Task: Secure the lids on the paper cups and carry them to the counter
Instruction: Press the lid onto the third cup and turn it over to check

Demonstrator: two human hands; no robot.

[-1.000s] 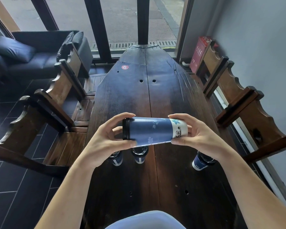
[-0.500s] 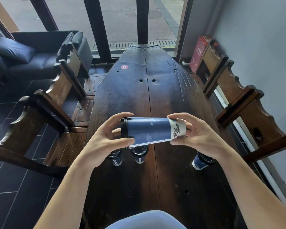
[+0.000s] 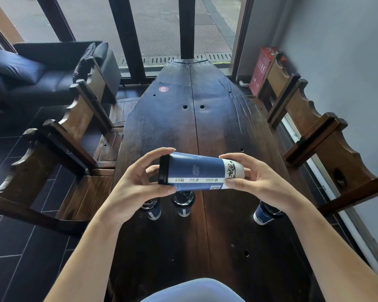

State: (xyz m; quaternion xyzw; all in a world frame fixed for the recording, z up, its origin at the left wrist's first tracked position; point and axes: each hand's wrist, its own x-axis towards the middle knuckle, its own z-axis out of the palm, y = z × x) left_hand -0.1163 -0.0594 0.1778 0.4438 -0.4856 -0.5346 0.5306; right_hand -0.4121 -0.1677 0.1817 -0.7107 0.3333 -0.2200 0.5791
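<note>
At the far left a dark leather sofa [image 3: 42, 70] with a blue cushion [image 3: 13, 66] stands on the dark tiled floor [image 3: 20, 247], and nearer in, two carved wooden chairs [image 3: 59, 144] line the left edge of the long dark wooden surface [image 3: 227, 131]. The left hand [image 3: 138, 184] holds the lidded end of a blue paper cup [image 3: 196, 173] that lies on its side in the air above the surface, its black lid [image 3: 163, 170] pointing left; the fingers [image 3: 159, 152] curl over the top of the lid rim while the thumb presses along the underside of the cup wall. Below that hand, two more blue paper cups with black lids stand upright on the surface, one [image 3: 152, 209] partly hidden behind the left wrist and the other [image 3: 183, 202] just beside it, under the held cup. A red round sticker [image 3: 163, 89] sits far up the surface toward the window [image 3: 162, 25]. The right hand [image 3: 258, 179] grips the white, patterned base end of the held cup, fingers curled over the top and thumb under it, so the cup spans the gap between the two hands. Behind the right wrist a fourth lidded cup [image 3: 265, 215] stands on the surface, well apart from the other two. Further right, more carved chairs [image 3: 327, 153] stand along the grey wall [image 3: 347, 62], with a red box [image 3: 263, 68] leaning in the far corner.
</note>
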